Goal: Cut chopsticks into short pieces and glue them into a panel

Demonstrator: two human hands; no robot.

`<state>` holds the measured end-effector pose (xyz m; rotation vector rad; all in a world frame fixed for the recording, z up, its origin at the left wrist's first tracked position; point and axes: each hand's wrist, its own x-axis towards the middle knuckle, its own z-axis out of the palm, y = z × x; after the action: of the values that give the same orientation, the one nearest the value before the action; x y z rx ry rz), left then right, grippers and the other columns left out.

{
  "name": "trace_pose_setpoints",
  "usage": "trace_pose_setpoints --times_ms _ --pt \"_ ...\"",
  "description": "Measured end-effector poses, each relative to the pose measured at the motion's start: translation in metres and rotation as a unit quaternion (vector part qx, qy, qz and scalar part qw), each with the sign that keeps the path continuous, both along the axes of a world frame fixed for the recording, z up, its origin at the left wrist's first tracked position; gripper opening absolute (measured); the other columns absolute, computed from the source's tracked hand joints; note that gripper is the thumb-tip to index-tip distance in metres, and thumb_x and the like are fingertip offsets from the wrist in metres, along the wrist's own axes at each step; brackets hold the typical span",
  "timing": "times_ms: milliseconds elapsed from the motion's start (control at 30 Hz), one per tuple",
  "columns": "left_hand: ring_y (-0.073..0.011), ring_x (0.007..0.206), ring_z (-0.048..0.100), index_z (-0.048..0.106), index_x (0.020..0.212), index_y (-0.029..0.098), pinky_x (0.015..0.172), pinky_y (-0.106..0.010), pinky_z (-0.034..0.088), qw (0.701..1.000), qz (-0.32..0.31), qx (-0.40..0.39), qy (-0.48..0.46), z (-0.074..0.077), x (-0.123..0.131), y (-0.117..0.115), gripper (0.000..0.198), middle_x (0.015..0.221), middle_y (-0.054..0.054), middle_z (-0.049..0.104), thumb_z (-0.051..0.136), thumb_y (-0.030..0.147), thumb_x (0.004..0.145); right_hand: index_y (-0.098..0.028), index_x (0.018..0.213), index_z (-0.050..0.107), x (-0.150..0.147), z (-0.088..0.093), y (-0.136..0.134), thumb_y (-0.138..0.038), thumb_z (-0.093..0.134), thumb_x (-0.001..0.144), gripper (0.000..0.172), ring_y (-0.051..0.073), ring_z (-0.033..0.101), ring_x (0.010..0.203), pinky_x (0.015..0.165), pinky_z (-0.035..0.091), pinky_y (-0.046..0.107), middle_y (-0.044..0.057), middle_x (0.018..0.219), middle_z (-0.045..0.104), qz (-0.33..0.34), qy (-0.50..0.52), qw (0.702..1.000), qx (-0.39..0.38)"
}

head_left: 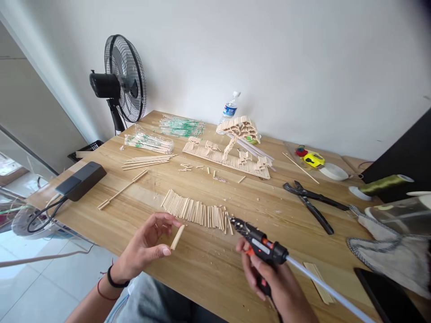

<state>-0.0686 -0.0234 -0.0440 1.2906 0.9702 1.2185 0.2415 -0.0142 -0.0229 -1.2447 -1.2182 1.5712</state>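
Note:
Between the thumb and fingertips of my left hand (150, 246) is a short piece of pale wooden sticks (177, 237), tilted above the table's near side. My right hand (262, 273) grips a black hot glue gun (261, 244), with a long translucent glue stick (330, 289) poking out of its back. The gun's nozzle points at the right end of a wavy row of short cut sticks (195, 211) lying side by side on the table. Farther back stands a model built from wooden sticks (225, 161), with a flat base and a raised, tree-like top.
Pliers (313, 199), a yellow tape measure (313, 159) and a cloth (390, 255) lie right. A water bottle (230, 107) stands behind the model. Wrapped sticks (150, 143), long loose sticks (144, 161), a black power box (81, 179) and a fan (124, 80) are left.

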Motion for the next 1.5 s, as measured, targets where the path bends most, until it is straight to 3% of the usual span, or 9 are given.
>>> trace_pose_setpoints --times_ms 133,267,567,767,1067,1500 --pt "-0.0277 0.11 0.066 0.066 0.125 0.027 0.093 -0.043 0.056 1.0 -0.004 -0.005 -0.008 0.0 0.0 0.0 0.059 0.126 -0.011 0.068 0.086 0.062 0.082 -0.024 0.085 0.052 -0.038 -0.009 -0.017 -0.072 0.052 0.1 0.05 0.008 0.034 0.044 0.049 0.025 0.027 -0.007 0.066 0.047 0.069 0.033 0.997 0.0" --pt "-0.0248 0.101 0.064 0.069 0.126 0.028 0.088 -0.04 0.055 1.0 -0.011 -0.013 0.002 0.001 0.0 -0.001 0.059 0.123 -0.01 0.068 0.088 0.06 0.081 -0.025 0.075 0.047 -0.05 -0.02 -0.025 -0.076 0.049 0.098 0.056 0.014 0.039 0.055 0.055 0.033 0.032 -0.003 0.067 0.043 0.094 0.053 0.993 0.04" --pt "-0.0211 0.105 0.061 0.07 0.13 0.028 0.092 -0.033 0.051 0.999 -0.034 -0.025 -0.029 0.002 0.001 -0.004 0.056 0.127 -0.008 0.068 0.092 0.047 0.082 -0.025 0.077 0.058 -0.044 -0.022 -0.032 -0.075 0.055 0.097 0.054 0.02 0.05 0.067 0.072 0.047 0.036 0.0 0.072 0.052 0.105 0.023 0.992 0.071" --pt "-0.0202 0.107 0.06 0.069 0.133 0.028 0.095 -0.029 0.048 0.996 -0.054 -0.044 -0.057 -0.001 0.001 -0.005 0.057 0.127 -0.008 0.067 0.093 0.041 0.083 -0.024 0.077 0.062 -0.039 -0.035 -0.033 -0.079 0.054 0.095 0.059 0.025 0.061 0.073 0.076 0.053 0.041 0.005 0.076 0.064 0.115 0.017 0.99 0.085" --pt "-0.019 0.108 0.06 0.069 0.134 0.031 0.094 -0.028 0.048 0.995 -0.056 -0.046 -0.062 0.002 0.002 -0.004 0.057 0.131 -0.006 0.068 0.093 0.039 0.083 -0.024 0.074 0.062 -0.035 -0.037 -0.028 -0.079 0.051 0.096 0.06 0.025 0.06 0.071 0.076 0.055 0.043 0.006 0.073 0.063 0.141 -0.022 0.983 0.115" --pt "-0.018 0.11 0.061 0.068 0.133 0.031 0.098 -0.027 0.048 0.995 -0.058 -0.04 -0.067 -0.001 0.0 -0.005 0.057 0.136 -0.006 0.069 0.094 0.034 0.083 -0.024 0.074 0.056 -0.042 -0.028 -0.032 -0.083 0.052 0.093 0.062 0.022 0.055 0.069 0.07 0.05 0.038 0.003 0.072 0.057 0.119 0.023 0.991 0.062"
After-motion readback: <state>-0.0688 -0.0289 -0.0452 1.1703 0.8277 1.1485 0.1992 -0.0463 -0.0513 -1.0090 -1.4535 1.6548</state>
